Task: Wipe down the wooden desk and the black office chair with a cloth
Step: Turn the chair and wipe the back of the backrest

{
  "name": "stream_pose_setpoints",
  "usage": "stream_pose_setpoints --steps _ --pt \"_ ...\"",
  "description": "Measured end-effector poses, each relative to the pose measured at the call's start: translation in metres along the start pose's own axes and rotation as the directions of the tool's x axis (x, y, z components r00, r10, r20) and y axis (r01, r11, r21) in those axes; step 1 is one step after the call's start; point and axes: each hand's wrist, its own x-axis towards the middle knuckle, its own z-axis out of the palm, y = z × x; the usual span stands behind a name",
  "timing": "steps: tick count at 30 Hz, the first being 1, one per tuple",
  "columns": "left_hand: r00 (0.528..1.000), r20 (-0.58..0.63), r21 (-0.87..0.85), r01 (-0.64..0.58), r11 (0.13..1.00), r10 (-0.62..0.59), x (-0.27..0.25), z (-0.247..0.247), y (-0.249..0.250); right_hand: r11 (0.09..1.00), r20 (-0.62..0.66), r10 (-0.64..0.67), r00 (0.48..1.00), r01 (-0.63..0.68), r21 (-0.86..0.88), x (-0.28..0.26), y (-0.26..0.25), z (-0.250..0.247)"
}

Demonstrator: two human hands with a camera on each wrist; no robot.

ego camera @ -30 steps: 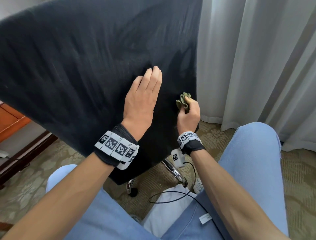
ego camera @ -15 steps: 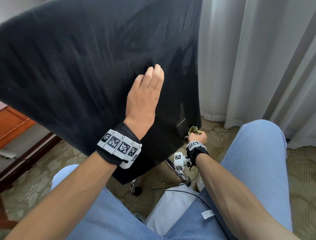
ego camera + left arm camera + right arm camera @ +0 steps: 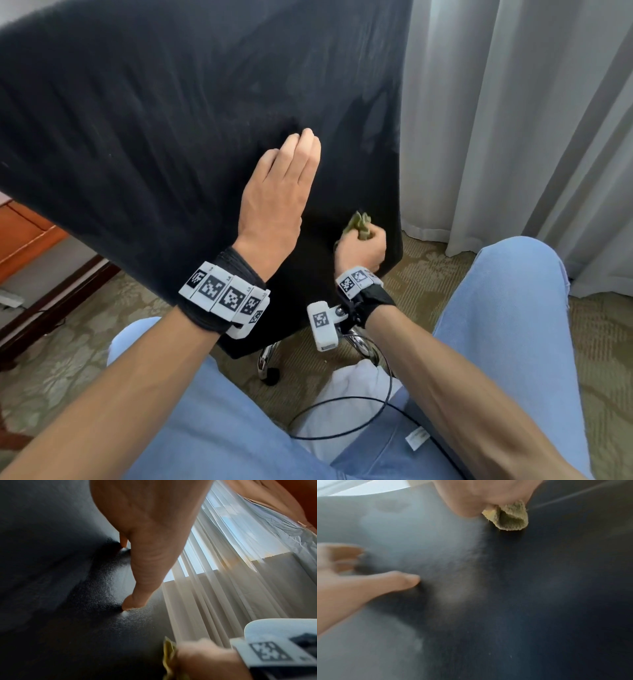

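Right hand [image 3: 361, 245] fisted tight around a bunched olive-green cloth [image 3: 359, 224], a folded wad poking out past the knuckles and pressed against the chair back [image 3: 171, 120]; bunching likely gives a firm pad to rub with rather than a loose flap. The wrist view shows the cloth [image 3: 508, 517] as nubby, towel-like weave, doubled over, its edge touching the dark surface. To the left of that hand and a bit higher, the left hand [image 3: 277, 192] lies flat with fingers straight and together, holding nothing, palm and fingertips [image 3: 130, 604] pushing on the same panel, probably to brace the chair so it doesn't roll or swing under the wiping. The chair back is a broad, gently curved black panel, finely pebbled like leatherette, with dull smudgy patches above the cloth hand near its right edge, possibly damp marks or dust. Below the hands, chrome base legs [image 3: 269, 356] and a caster. Further right, pale pleated curtains [image 3: 513, 120], soft and matte, hanging to a patterned carpet [image 3: 51, 359]. Far left of the bracing hand, a corner of the reddish wooden table [image 3: 24, 236], glossy and hard-edged, not being touched.
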Motion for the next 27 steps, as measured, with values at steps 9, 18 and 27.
stream_pose_setpoints --steps 9,18,27 --pt "1.000 -0.017 0.007 -0.012 1.000 0.013 0.006 0.001 0.006 0.680 0.041 -0.734 0.678 0.732 0.049 0.047 -0.016 -0.002" --pt "1.000 -0.014 0.045 -0.011 0.999 0.012 0.024 -0.004 0.017 0.970 0.105 -0.051 0.993 0.074 -0.231 0.106 0.109 -0.026" --pt "1.000 -0.003 0.030 -0.013 0.999 0.013 0.036 -0.007 0.024 0.918 0.174 -0.370 0.913 0.387 -0.080 0.127 0.018 -0.003"
